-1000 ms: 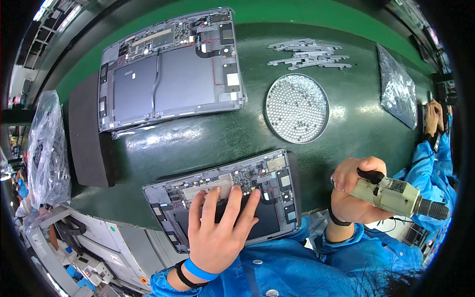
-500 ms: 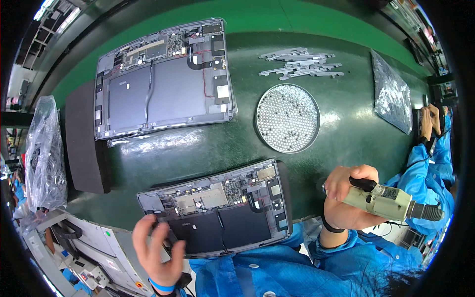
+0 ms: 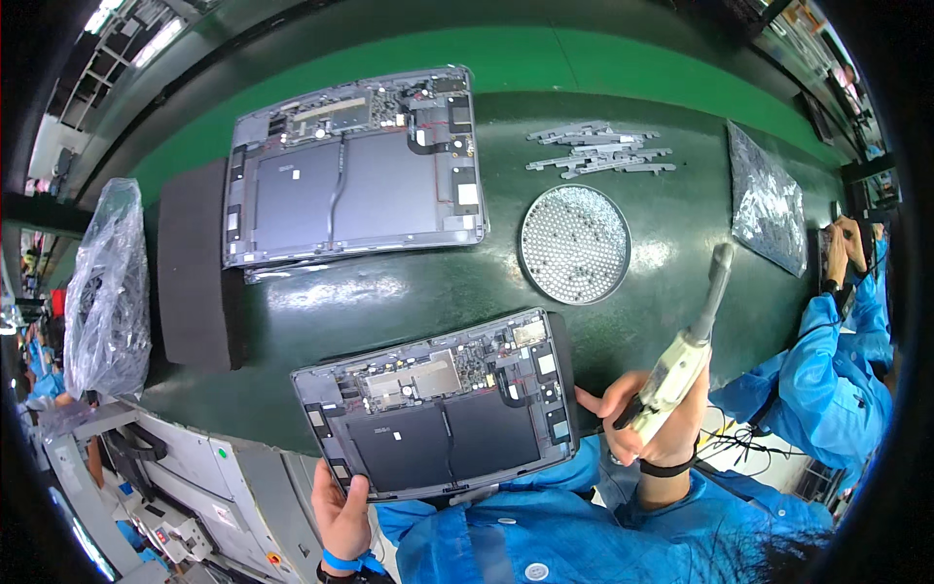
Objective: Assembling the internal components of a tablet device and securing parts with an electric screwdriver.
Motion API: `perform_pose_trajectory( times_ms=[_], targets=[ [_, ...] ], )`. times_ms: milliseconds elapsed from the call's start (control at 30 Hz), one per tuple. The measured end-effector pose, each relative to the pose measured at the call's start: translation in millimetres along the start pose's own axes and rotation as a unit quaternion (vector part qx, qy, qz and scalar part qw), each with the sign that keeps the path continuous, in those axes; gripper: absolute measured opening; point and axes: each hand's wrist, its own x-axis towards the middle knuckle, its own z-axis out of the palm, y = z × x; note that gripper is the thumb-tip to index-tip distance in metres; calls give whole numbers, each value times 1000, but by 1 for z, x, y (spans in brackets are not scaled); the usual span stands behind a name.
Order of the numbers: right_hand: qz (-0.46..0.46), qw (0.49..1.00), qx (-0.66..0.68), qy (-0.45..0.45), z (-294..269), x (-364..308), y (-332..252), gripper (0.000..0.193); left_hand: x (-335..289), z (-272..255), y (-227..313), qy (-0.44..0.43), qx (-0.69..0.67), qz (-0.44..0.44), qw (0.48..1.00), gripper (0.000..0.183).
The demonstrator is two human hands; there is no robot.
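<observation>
Left hand, off the circuitry a second ago, now clamped on near laptop chassis front edge, pulling it closer. Right hand wrapped around electric screwdriver, now tipped upward, fingertips touching chassis side.

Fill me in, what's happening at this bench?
A person in a blue coat works on an opened laptop chassis at the near edge of the green mat. The left hand grips its near-left corner; the right hand holds an electric screwdriver, tip raised off the work. A round screw tray and a second open chassis lie beyond.
</observation>
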Motion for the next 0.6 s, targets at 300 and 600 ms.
perform_pose_trajectory(
  times_ms=[300, 600],
  targets=[
    [-91, 986, 99, -95, -9, -1, -20, 111, -11, -17, 84, -88, -72, 61, 992, 58],
    [-245, 960, 49, 130, -48, -15, -51, 90, 187, 150, 266, -239, -93, 160, 953, 40]
  ],
)
